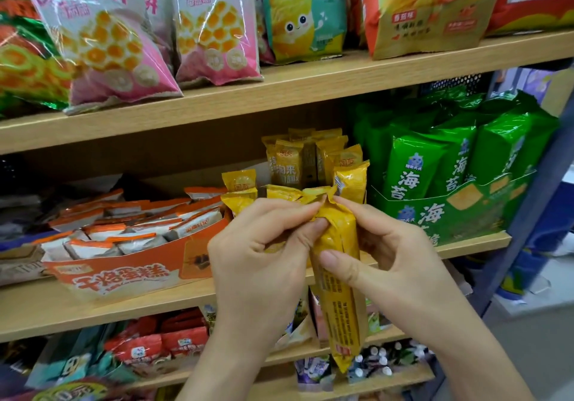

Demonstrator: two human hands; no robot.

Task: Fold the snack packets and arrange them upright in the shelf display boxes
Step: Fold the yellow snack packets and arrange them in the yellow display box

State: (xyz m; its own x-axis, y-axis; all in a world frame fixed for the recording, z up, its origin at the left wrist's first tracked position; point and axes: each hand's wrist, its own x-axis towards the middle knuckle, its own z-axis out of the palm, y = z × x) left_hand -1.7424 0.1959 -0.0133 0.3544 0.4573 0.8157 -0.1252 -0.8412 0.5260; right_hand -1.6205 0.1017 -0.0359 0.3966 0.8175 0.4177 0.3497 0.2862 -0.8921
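Both left hand [261,257] and right hand [394,254] pinch the yellow packet [340,301] below the upright packets [298,164]; slackening, we lose the fold.

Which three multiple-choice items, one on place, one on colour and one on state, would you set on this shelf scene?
1. Where is the green box relative to the standing packets?
A. left of them
B. right of them
C. on the shelf above

2. What colour is the held packet?
A. yellow
B. pink
C. blue

3. What do the left hand and right hand do?
A. both grip the held packet
B. both hang free
C. only the left grips it

Key:
1 B: the green box sits to their right on the same shelf.
2 A: its wrapper is yellow.
3 A: fingers of both hands pinch its top end.
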